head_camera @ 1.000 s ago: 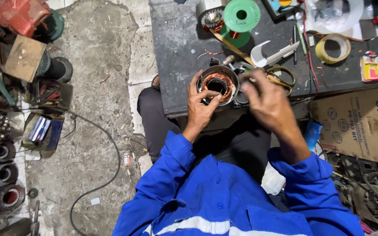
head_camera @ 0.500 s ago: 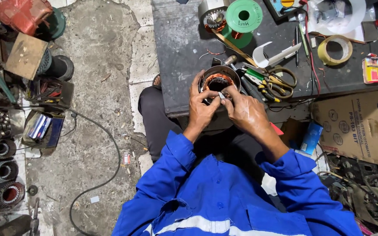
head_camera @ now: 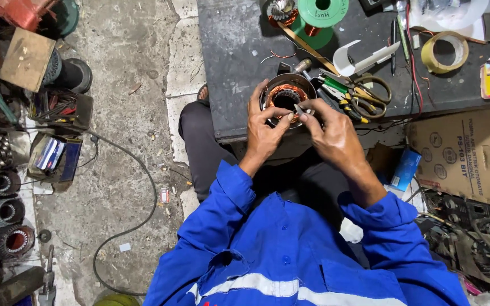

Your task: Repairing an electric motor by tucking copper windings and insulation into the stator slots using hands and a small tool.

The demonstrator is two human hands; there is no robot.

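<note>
A round metal motor stator [head_camera: 284, 94] with copper windings rests near the front edge of the dark workbench [head_camera: 239, 62]. My left hand [head_camera: 264, 129] curls around its left rim, thumb and forefinger over the winding. My right hand [head_camera: 331, 133] meets it from the right, fingertips pinching a small thin piece at the stator's near rim. What that piece is, I cannot make out. Both sleeves are blue.
On the bench lie scissors [head_camera: 370, 90], green-handled pliers [head_camera: 340, 93], a white curved tool [head_camera: 361, 56], a tape roll [head_camera: 444, 52] and a green wire spool [head_camera: 321, 14]. A cardboard box [head_camera: 472, 156] stands at right. Stator cores [head_camera: 7, 212] and a cable [head_camera: 143, 192] lie on the floor at left.
My right hand came down from above the scissors to the stator's near rim, its fingertips now meeting my left thumb. The left hand kept its hold on the stator.
</note>
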